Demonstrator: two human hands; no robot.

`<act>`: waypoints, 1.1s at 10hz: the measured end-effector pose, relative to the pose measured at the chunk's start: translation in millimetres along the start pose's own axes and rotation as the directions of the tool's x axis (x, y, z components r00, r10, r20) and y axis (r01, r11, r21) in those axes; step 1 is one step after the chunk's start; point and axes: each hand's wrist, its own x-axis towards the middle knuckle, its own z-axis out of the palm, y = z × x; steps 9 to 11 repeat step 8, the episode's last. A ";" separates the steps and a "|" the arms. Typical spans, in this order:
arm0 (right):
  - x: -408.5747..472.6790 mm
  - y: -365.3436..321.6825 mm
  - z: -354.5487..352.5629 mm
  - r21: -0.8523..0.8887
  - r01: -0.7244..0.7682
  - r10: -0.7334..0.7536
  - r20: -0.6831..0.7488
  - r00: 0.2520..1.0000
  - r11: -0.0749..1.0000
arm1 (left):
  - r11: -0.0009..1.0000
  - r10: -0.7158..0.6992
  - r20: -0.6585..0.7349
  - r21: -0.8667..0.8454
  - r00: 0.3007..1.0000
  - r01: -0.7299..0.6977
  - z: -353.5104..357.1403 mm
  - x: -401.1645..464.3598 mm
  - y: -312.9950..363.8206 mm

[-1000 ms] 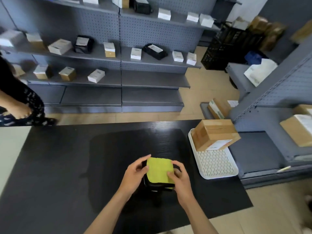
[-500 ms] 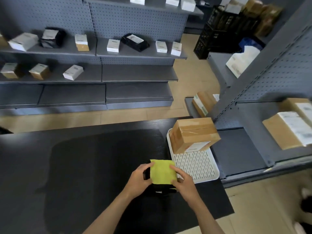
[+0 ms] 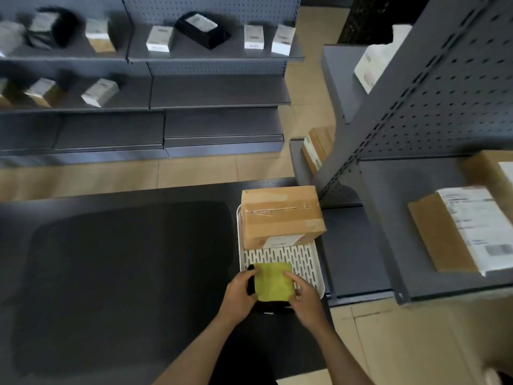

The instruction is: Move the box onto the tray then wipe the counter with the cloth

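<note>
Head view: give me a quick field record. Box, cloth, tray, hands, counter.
box: black box, mostly hidden under the cloth, held over the tray's near end
cloth: yellow-green cloth, lying on top of the black box
tray: white slotted tray, at the counter's right end; cardboard box on its far end
left hand: grips the box's left side
right hand: grips its right side, fingers on the cloth
counter: black counter, not yet wiped

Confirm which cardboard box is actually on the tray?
The taped cardboard box at the white slotted tray's far end. The other cardboard boxes sit on the grey shelving at right.
</note>
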 end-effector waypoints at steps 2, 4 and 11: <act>25.1 11.7 -17.0 -0.138 0.018 -0.023 -0.037 0.999 0.990 | 0.998 -0.042 -0.025 0.053 0.999 0.043 27.1 24.3 14.7; 39.0 15.4 -24.1 -0.243 0.035 -0.035 0.007 0.999 0.969 | 0.984 -0.107 0.001 0.145 0.994 0.106 39.6 34.7 13.5; 18.6 11.4 -17.3 -0.713 0.142 -0.006 0.190 0.982 0.687 | 0.772 -0.016 0.104 0.634 0.994 -0.054 44.3 27.7 7.5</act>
